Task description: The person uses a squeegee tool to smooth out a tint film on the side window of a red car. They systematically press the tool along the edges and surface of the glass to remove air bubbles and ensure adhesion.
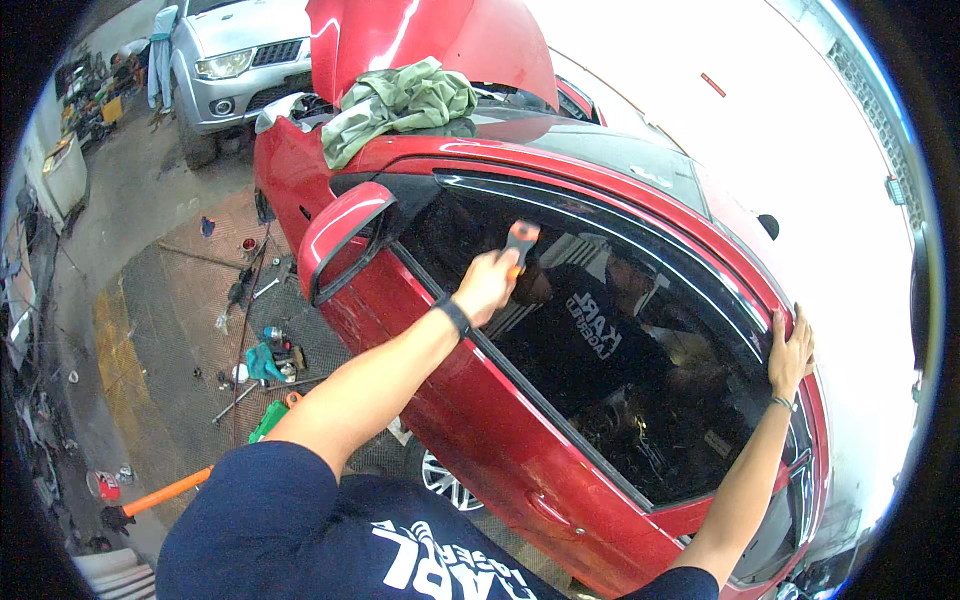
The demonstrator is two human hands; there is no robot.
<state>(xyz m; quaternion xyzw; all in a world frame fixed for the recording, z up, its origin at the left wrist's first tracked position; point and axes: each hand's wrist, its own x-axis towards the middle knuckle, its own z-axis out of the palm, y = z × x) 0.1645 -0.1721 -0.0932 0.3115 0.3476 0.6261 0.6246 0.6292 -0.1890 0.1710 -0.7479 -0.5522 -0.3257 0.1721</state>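
My left hand (pixel 485 287) is closed around a small orange-and-grey hand tool (pixel 521 240), which looks like a scraper with its end near the dark side window (pixel 590 370) of a red car. Motion blur hides whether the tool touches the glass. Further back along the car, my right hand (pixel 791 352) lies on the upper edge of the door frame, fingers stretched out over the roof side. The red door (pixel 500 440) is below the window, and the side mirror (pixel 345 240) sticks out to the left of my left hand.
A green cloth (pixel 395 105) lies near the windscreen base, beside the raised red hood (pixel 430 40). A silver vehicle (pixel 245 60) stands beyond. Several tools, a teal glove (pixel 264 362) and an orange-handled bar (pixel 165 492) lie on the floor at left.
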